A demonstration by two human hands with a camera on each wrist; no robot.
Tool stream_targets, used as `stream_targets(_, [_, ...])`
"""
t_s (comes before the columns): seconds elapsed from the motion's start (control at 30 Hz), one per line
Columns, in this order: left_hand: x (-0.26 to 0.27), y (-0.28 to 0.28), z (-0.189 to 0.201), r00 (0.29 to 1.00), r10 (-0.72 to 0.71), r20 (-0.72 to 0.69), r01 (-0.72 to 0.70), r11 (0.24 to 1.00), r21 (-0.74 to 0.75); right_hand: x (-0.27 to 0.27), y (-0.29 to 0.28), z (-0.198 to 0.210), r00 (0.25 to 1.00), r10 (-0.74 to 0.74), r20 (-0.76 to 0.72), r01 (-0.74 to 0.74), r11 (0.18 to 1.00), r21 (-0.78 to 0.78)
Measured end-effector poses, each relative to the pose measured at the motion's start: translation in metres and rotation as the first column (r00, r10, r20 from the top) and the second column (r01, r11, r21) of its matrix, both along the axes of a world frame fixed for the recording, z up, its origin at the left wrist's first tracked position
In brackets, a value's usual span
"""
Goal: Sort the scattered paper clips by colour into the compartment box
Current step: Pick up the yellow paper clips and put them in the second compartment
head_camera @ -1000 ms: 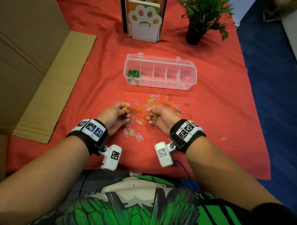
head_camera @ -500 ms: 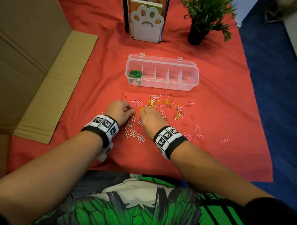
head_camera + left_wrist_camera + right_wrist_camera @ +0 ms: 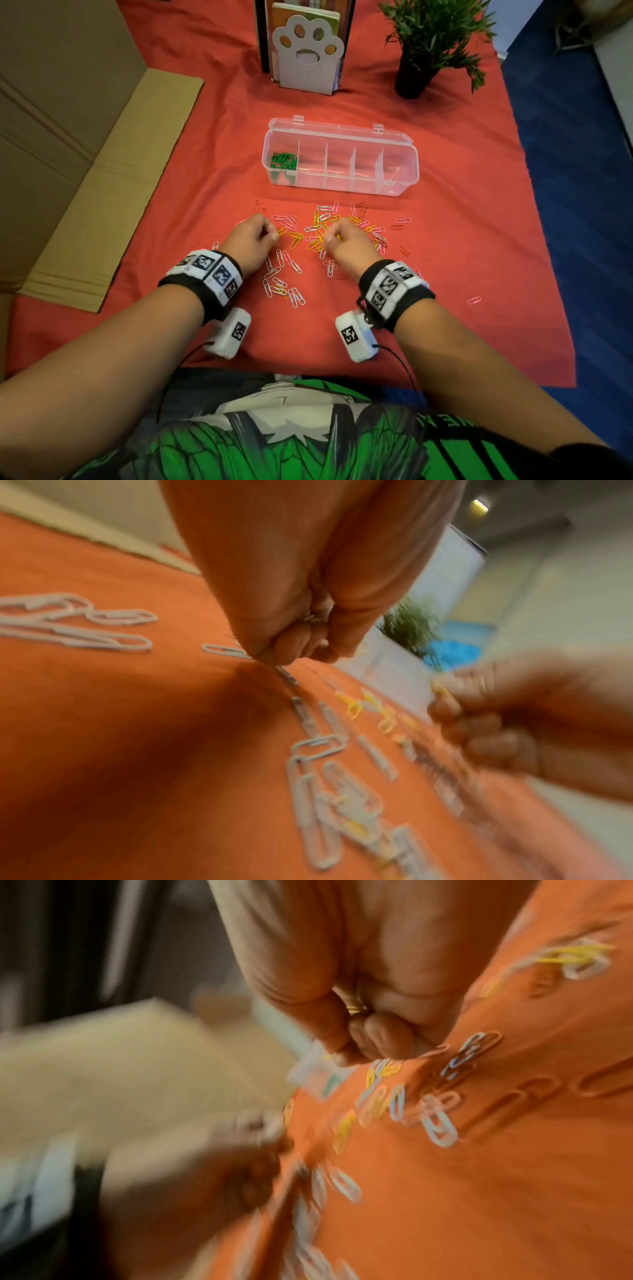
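Yellow, pink and white paper clips (image 3: 310, 236) lie scattered on the red cloth in front of the clear compartment box (image 3: 404, 178). Green clips (image 3: 283, 161) fill its leftmost compartment; the other compartments look bare. My left hand (image 3: 270, 234) is curled at the left of the pile, and a yellow clip (image 3: 281, 232) touches its fingertips. In the left wrist view that fist (image 3: 315, 642) encloses a small glinting clip end (image 3: 310, 618). My right hand (image 3: 330, 240) is curled over the pile's middle, and yellow clips (image 3: 356, 1008) show inside its fist (image 3: 359, 1042).
A flattened cardboard box (image 3: 102, 192) lies along the left. At the back stand a paw-shaped book holder (image 3: 308, 58) and a potted plant (image 3: 414, 75). A group of white clips (image 3: 284, 287) lies between my wrists. One pink clip (image 3: 474, 300) lies far right near the cloth's edge.
Both hands were close together, palms down over the pile. Now they are apart, with the right hand further right, and both wrists have turned so the wrist cameras show.
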State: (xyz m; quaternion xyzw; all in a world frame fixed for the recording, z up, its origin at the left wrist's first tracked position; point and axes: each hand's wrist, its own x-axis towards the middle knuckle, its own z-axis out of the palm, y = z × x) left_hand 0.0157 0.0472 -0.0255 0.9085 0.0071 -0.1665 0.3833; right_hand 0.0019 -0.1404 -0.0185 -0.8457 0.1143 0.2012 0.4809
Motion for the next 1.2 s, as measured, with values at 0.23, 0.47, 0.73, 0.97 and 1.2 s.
stream_targets(0.23, [0.004,-0.002,0.021,0.801,0.085,-0.593,-0.543,0.52,-0.659,0.005,-0.026,0.014,0.899,-0.263,-0.35,0.437,0.59,0.679])
stream_targets(0.47, [0.012,-0.021,0.021,0.78,0.191,-0.595,-0.562,0.63,-0.535,0.012,-0.002,0.009,0.981,-0.124,-0.151,0.16,0.955,0.252])
stream_targets(0.73, [0.005,-0.028,-0.002,0.978,-0.188,0.096,0.148,0.935,0.322,0.003,0.008,-0.015,0.831,0.541,0.128,-0.347,0.685,-0.64])
stream_targets(0.97, [0.003,-0.03,-0.008,0.965,-0.257,0.055,0.23,0.925,0.302,0.008,0.004,-0.017,0.916,0.375,0.14,-0.27,0.837,-0.475])
stream_targets(1.2, [0.006,-0.019,-0.002,0.998,0.01,-0.059,-0.013,0.999,-0.05,0.009,-0.02,-0.001,0.981,-0.192,-0.001,0.187,0.955,0.228])
